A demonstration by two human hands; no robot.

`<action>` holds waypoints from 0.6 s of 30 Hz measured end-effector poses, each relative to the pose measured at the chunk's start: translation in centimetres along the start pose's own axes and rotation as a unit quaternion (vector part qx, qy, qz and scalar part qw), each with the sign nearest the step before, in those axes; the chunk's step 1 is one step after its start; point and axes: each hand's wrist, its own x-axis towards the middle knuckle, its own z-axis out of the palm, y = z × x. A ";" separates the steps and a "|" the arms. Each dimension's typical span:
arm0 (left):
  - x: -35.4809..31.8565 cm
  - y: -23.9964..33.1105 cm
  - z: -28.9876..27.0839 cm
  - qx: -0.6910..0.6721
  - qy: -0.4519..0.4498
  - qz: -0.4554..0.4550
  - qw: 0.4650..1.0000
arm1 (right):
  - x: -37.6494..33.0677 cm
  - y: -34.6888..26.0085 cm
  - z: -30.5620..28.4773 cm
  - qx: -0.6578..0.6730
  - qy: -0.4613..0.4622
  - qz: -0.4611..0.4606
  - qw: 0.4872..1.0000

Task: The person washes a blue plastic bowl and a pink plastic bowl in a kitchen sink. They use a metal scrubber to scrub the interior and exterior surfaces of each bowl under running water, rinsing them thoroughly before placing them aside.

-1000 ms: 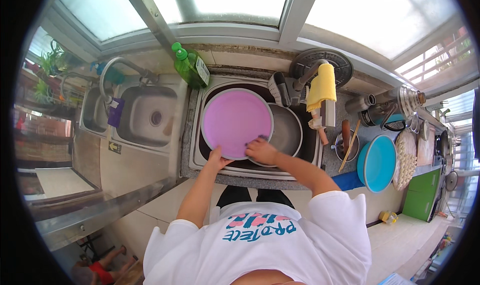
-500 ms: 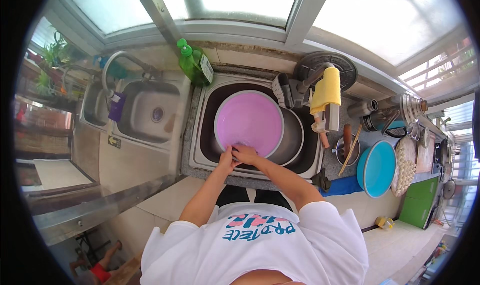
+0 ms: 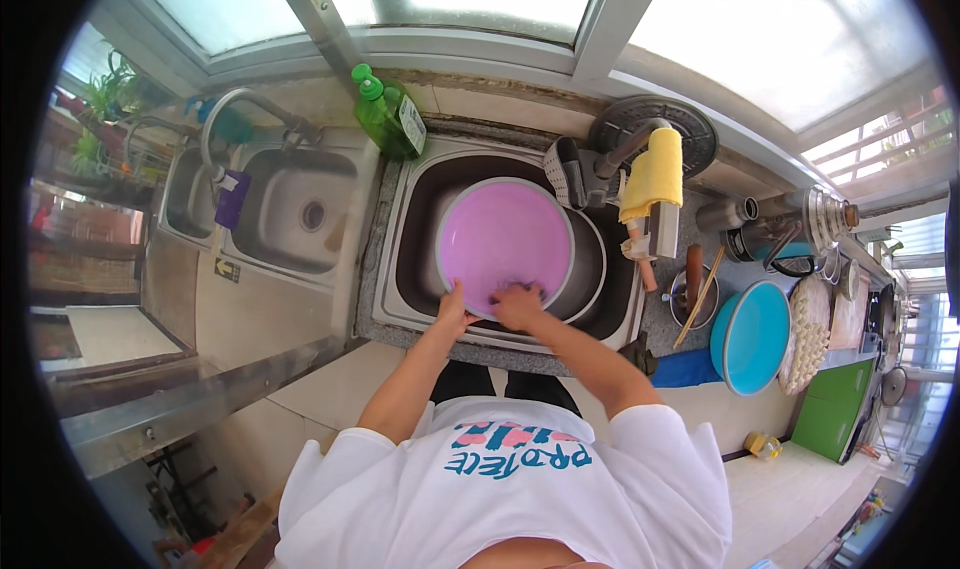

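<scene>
At ten o'clock, a second stainless-steel sink basin [image 3: 290,209] under a curved metal tap [image 3: 245,109]; at twelve, a green plastic detergent bottle [image 3: 388,117]; at two, a folded yellow cloth [image 3: 652,174]; at three, a round turquoise lid [image 3: 752,336] beside a green cutting board [image 3: 828,409].

A green soap bottle [image 3: 385,116] with a white label stands behind the sink.

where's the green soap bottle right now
In the head view the green soap bottle stands on the ledge under the window, behind the gap between the two sinks, up and left of the pink basin.
</scene>
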 end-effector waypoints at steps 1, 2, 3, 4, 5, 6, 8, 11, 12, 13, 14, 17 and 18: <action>0.3 -0.3 0.0 -0.010 0.001 0.004 1.000 | 0.7 -1.4 0.8 0.115 0.020 0.020 0.993; 0.4 -0.6 0.2 -0.021 0.001 0.007 1.000 | 1.3 -1.7 1.6 0.144 0.038 0.008 0.989; 0.2 -0.5 0.1 -0.031 -0.003 0.002 1.000 | 1.9 -2.2 2.1 0.174 0.055 -0.005 0.983; 0.0 -0.3 -0.1 -0.041 -0.006 -0.003 0.999 | 2.2 -2.3 2.6 0.204 0.072 -0.018 0.976; -0.3 -0.2 -0.3 -0.051 -0.010 -0.007 0.999 | 2.1 -1.1 2.7 0.187 0.079 -0.038 0.978; -0.5 0.0 -0.8 -0.041 0.001 -0.002 0.999 | 1.9 0.0 2.2 0.099 0.037 -0.046 0.993; -1.0 0.3 -1.2 -0.023 0.019 0.009 1.000 | 1.3 2.1 0.1 -0.085 -0.043 -0.058 0.994; -0.2 -0.4 -2.2 -0.058 0.028 0.017 0.998 | 0.9 2.5 -1.8 -0.242 -0.025 -0.065 0.968; 0.0 -0.4 -1.9 -0.052 0.025 0.016 0.998 | 0.9 2.2 -2.0 -0.237 -0.037 -0.045 0.970; 0.0 -0.4 -1.8 -0.044 0.025 0.014 0.999 | 1.0 1.0 -1.9 -0.230 -0.048 -0.028 0.972; 0.0 -0.5 -1.7 -0.037 0.024 0.013 0.999 | 1.1 -0.2 -1.7 -0.223 -0.060 -0.010 0.973; -0.7 -0.5 -0.2 -0.046 0.011 0.044 0.998 | 1.6 -4.2 -0.1 0.023 0.039 0.016 0.999; 0.0 -0.8 -0.8 -0.045 0.012 0.035 0.998 | 2.0 -5.0 1.1 0.114 0.086 0.027 0.989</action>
